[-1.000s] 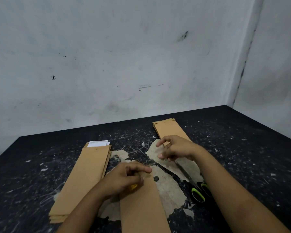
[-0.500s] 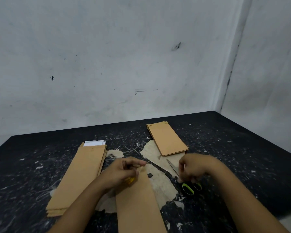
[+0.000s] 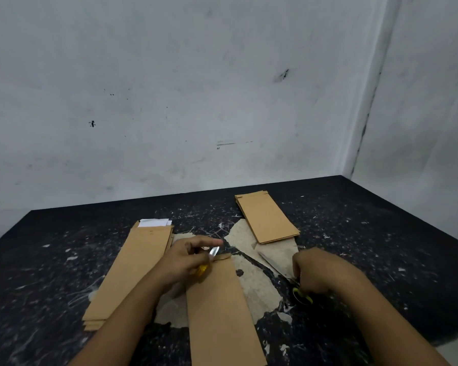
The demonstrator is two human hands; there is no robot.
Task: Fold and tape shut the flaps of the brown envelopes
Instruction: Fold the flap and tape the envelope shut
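Now the left hand (image 3: 187,260) is pinching shiny clear tape (image 3: 213,251) over the flat brown envelope (image 3: 220,307), the right hand (image 3: 315,270) is gripping green-handled scissors (image 3: 300,293)

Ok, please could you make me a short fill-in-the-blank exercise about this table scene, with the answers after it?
1. The right hand is at the handles of the ____, which lie on the table.
2. The left hand holds a strip of clear tape over the top end of the ____ envelope.
3. White paper sticks out of the top of the stack of envelopes on the ____ side.

Answers: scissors; middle; left
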